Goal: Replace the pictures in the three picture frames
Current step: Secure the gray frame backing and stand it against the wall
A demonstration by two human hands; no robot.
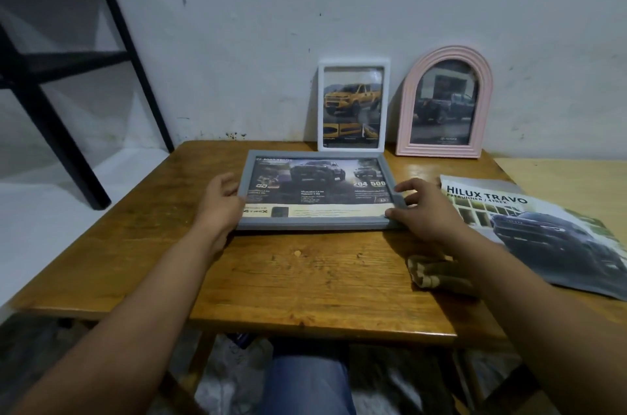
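Note:
A grey landscape frame point(317, 223) with a truck advert inside lies face up on the wooden table point(305, 278). My left hand point(222, 200) grips its left edge, thumb on the front. My right hand point(420, 207) grips its right lower corner, thumb on the front and fingers spread above the side. Behind it a white upright frame point(353, 62) showing a yellow truck leans on the wall. Beside that stands a pink arched frame point(405, 115) with a dark truck picture.
A truck brochure point(543, 231) reading HILUX TRAVO lies at the table's right. A folded brown cloth point(431, 273) sits near my right forearm. A black metal rack point(68, 75) stands at the left by the wall. A pale board point(570, 177) borders the table's right side.

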